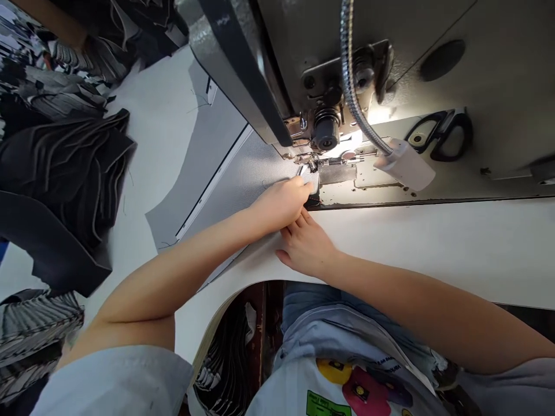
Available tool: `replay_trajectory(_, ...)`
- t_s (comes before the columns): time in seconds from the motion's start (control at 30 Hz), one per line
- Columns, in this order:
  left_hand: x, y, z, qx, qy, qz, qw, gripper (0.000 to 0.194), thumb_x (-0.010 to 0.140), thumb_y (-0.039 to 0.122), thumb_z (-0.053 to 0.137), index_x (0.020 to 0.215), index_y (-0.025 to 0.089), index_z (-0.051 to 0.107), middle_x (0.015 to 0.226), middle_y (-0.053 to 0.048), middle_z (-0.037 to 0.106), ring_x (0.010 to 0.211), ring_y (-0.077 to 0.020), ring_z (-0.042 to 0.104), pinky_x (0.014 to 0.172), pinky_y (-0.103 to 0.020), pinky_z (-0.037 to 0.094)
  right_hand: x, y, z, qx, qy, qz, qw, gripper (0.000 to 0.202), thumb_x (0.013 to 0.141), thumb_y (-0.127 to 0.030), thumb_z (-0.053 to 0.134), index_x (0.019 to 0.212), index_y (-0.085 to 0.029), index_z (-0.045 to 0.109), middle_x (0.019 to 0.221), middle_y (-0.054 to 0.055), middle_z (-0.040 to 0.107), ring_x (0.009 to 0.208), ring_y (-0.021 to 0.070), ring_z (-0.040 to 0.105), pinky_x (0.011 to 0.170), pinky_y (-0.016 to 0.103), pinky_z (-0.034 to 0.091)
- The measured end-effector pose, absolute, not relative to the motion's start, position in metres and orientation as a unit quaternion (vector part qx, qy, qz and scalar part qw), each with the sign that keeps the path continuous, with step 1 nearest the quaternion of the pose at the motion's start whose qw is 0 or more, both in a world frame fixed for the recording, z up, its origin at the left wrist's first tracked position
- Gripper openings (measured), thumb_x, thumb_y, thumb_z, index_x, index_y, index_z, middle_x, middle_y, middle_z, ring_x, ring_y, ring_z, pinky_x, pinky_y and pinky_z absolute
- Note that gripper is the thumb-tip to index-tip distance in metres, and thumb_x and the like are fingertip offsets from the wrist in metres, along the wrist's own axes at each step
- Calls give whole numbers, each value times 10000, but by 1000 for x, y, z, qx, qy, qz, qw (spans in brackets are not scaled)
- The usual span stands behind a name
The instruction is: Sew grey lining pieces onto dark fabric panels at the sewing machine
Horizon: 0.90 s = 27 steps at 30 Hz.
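Note:
A grey mesh fabric panel with a dark-edged white strip lies under the head of a sewing machine. My left hand is closed on the panel's right end, close to the lit needle area. A small shiny metal part shows at its fingertips; I cannot tell whether it belongs to the machine. Just below, my right hand rests at the table edge of the fabric, fingers stretched forward and thumb apart. Its fingertips are partly hidden beneath my left hand.
Black-handled scissors lie on the machine bed behind a white lamp head on a flexible metal neck. Stacked dark fabric pieces occupy the left side. The white table has a curved cut-out in front of my body.

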<state>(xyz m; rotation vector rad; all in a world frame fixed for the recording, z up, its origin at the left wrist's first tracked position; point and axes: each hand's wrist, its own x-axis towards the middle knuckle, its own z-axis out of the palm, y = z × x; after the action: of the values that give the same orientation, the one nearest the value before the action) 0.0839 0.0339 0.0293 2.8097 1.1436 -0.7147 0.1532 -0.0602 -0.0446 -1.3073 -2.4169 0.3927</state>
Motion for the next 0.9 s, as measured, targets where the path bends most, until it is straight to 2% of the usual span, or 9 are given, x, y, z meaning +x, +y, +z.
replay_trajectory(0.1, 85, 36, 23, 906, 374, -199, 9, 251, 794, 38, 487, 983, 147, 613, 841, -65, 589, 562, -152, 478, 506, -296, 278, 153, -51, -43, -464, -858, 142, 167, 605, 888, -477, 589, 1226, 22, 644, 1261, 256, 622, 1318, 392, 445, 1178, 531, 268)
replay_trajectory(0.2, 77, 48, 4, 929, 354, -109, 5, 277, 833, 56, 446, 1014, 134, 640, 843, -70, 611, 622, -169, 530, 558, -294, 361, 153, -39, -42, -466, -861, 145, 145, 570, 912, -490, 552, 1168, 2, 684, 1165, 232, 678, 1261, 382, 493, 1117, 521, 339)
replay_trajectory(0.37, 60, 74, -18, 965, 259, 51, 9, 311, 940, 190, 403, 992, 173, 709, 787, -49, 648, 764, -177, 595, 710, -282, 464, 153, -26, -41, -487, -855, 120, 132, 675, 915, -542, 544, 1242, 45, 611, 1274, 278, 608, 1265, 391, 492, 1112, 534, 328)
replay_trajectory(0.47, 55, 79, -6, 970, 242, 19, -22, 302, 904, 185, 449, 1013, 228, 727, 857, -35, 705, 850, -203, 619, 806, -343, 461, 155, -26, -43, -481, -858, 104, 149, 681, 920, -517, 556, 1296, 51, 566, 1330, 283, 569, 1314, 392, 455, 1146, 536, 294)
replay_trajectory(0.6, 47, 71, 17, 969, 238, -45, -54, 347, 887, 186, 463, 1139, 269, 688, 1139, -26, 713, 1087, -281, 590, 948, -474, 396, 154, -30, -43, -473, -864, 86, 149, 641, 931, -472, 556, 1307, 46, 569, 1356, 282, 549, 1348, 401, 427, 1175, 537, 271)
replay_trajectory(0.7, 41, 69, 26, 968, 228, -85, -68, 430, 870, 215, 476, 1277, 246, 614, 1286, -60, 649, 1127, -312, 567, 920, -482, 402, 150, -34, -41, -475, -865, 89, 135, 569, 945, -427, 548, 1279, 31, 605, 1369, 292, 536, 1343, 422, 437, 1161, 547, 299)
replay_trajectory(0.8, 37, 75, 30, 967, 209, -126, -70, 552, 845, 309, 521, 1391, 222, 523, 1338, -96, 602, 1111, -335, 560, 887, -472, 420, 147, -38, -41, -480, -860, 93, 144, 537, 964, -343, 528, 1342, 37, 551, 1380, 306, 520, 1345, 419, 443, 1145, 541, 326)
replay_trajectory(0.9, 35, 78, 31, 968, 198, -142, -66, 555, 830, 300, 535, 1377, 204, 534, 1320, -102, 600, 1113, -332, 550, 888, -450, 429, 147, -41, -41, -483, -855, 102, 161, 538, 965, -314, 528, 1395, 8, 503, 1414, 305, 487, 1372, 403, 416, 1143, 541, 322)
